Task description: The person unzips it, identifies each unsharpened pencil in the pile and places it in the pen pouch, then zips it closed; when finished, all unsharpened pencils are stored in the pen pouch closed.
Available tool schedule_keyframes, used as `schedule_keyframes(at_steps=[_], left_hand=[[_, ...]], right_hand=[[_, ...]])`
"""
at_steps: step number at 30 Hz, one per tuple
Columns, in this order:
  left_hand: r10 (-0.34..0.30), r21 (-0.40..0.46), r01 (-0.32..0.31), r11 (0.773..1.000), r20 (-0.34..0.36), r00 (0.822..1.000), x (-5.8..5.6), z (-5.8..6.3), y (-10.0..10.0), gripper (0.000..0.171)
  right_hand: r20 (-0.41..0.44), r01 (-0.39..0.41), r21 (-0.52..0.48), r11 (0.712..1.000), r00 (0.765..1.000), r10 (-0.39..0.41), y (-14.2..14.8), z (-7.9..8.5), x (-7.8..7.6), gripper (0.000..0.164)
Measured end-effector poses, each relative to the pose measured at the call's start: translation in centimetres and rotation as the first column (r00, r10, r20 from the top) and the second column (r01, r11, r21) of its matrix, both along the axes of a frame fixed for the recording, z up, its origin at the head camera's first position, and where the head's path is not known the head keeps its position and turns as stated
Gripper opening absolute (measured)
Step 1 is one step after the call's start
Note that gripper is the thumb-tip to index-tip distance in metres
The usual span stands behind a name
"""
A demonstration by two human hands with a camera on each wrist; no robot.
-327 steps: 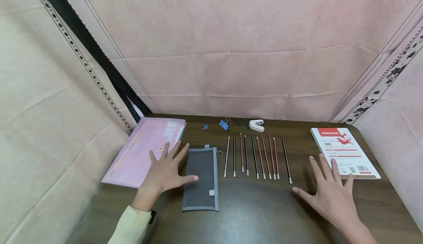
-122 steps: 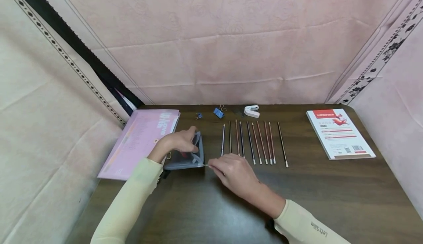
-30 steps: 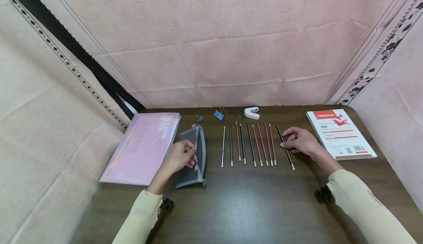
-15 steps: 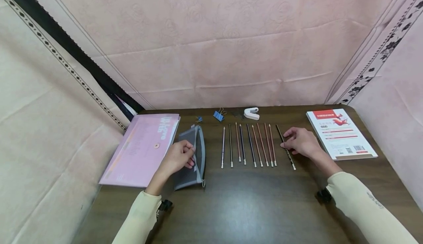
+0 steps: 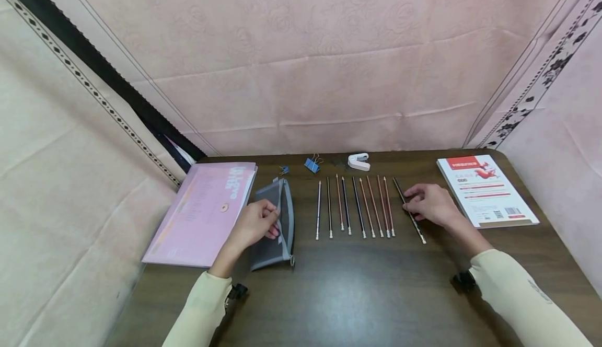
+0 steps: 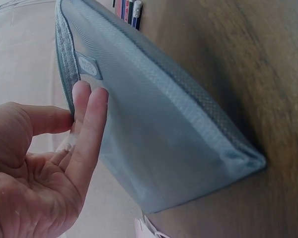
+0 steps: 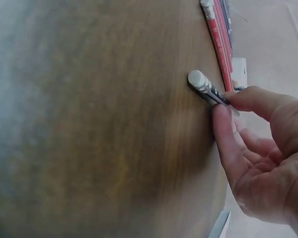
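My left hand (image 5: 254, 222) pinches the edge of a grey-blue mesh zip pencil pouch (image 5: 270, 250), holding its mouth apart. In the left wrist view thumb and fingers meet at the zip edge of the pouch (image 6: 154, 144), near a small label. On the right, my right hand (image 5: 431, 204) pinches a black pencil (image 5: 416, 226) with a white eraser end. The right wrist view shows this pencil (image 7: 201, 82) between thumb and finger, its eraser end close to the table. Left of it, several dark and red pencils (image 5: 369, 206) lie side by side in a row.
A pink folder (image 5: 202, 216) lies at the left, beside the pouch. Along the back are a small blue binder clip (image 5: 284, 170), a larger one (image 5: 311, 165) and a white stapler-like item (image 5: 359, 162). A white and red book (image 5: 489, 190) lies at the right. Curtains enclose the table.
Earlier the pouch lay flat, and the right hand worked at its zip end. Since then the right hand has gone to the rightmost pencil, whose eraser end has swung slightly right. The left hand keeps its hold.
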State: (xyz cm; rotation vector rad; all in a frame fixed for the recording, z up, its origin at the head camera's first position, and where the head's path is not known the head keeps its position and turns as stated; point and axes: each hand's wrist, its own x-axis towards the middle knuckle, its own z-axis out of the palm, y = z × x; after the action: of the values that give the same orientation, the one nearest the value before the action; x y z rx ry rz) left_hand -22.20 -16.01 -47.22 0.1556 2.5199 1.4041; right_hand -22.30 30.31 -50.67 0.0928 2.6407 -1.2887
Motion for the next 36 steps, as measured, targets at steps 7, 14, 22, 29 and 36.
schedule_keyframes(at_steps=[7,14,22,29,36], left_hand=[[0.006,0.003,-0.006,1.000,0.003,1.000,0.1,0.1,-0.1,0.015],[0.002,-0.020,-0.002,1.000,0.002,1.000,0.2,0.1,-0.1,0.014],[0.021,-0.008,-0.021,1.000,0.004,1.000,0.3,0.3,0.0,0.012],[0.033,-0.009,-0.034,0.999,-0.047,0.998,0.4,0.4,0.3,0.012],[0.060,0.018,-0.058,0.998,-0.078,0.995,0.2,0.4,0.8,0.011]], right_hand=[[0.022,-0.011,-0.220,0.975,1.000,0.016,1.2,-0.2,0.7,0.046],[0.041,-0.032,-0.391,0.920,0.998,0.052,1.5,0.2,1.3,0.045],[0.005,-0.079,-0.501,0.862,0.996,0.094,-2.7,3.2,1.8,0.048],[-0.013,-0.064,-0.692,0.719,0.997,0.076,-9.3,5.1,2.1,0.038],[0.011,0.014,-0.842,0.539,1.000,-0.010,-15.6,4.9,1.0,0.030]])
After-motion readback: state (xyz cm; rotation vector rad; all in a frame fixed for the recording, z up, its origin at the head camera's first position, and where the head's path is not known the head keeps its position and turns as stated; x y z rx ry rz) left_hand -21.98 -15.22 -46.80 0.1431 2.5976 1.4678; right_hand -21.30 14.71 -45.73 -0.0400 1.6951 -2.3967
